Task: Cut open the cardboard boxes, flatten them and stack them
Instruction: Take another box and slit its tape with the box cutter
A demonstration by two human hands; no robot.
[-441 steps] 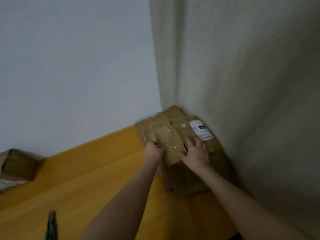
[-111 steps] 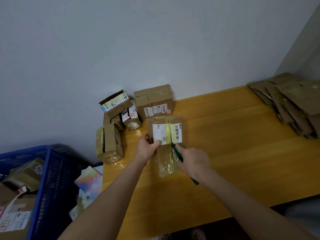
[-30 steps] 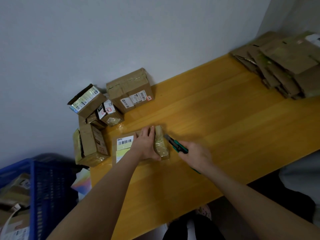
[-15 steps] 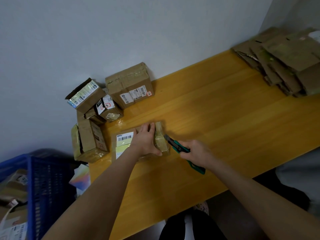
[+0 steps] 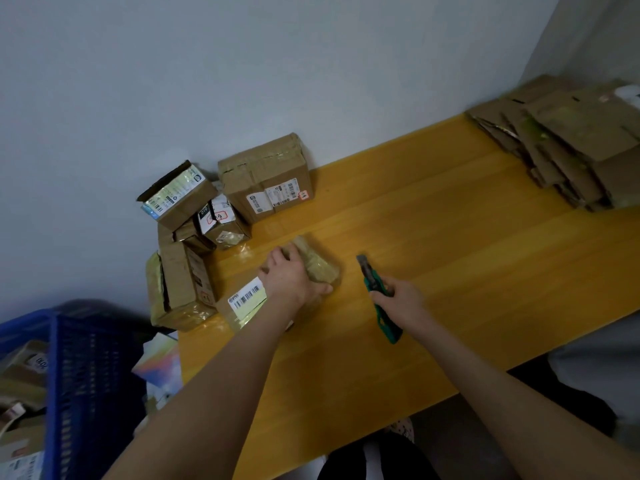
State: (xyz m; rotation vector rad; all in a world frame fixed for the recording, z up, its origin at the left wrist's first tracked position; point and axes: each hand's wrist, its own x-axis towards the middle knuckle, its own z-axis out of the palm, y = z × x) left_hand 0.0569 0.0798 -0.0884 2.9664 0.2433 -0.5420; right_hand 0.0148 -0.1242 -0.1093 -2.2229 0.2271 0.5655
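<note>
Left hand [image 5: 289, 280] still flat on taped box [image 5: 320, 268], right hand [image 5: 403, 299] around green knife [image 5: 371, 279], blade now clear of it.

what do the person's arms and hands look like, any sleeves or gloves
The left hand and right hand are bare, with no gloves, rings or watch showing. The left forearm and right forearm are uncovered to the frame's edge; no sleeve is in view.

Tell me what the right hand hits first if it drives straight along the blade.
Likely nothing near: the right hand aims its knife past the box under the left hand, over bare table toward the wall; depth unclear.
</note>
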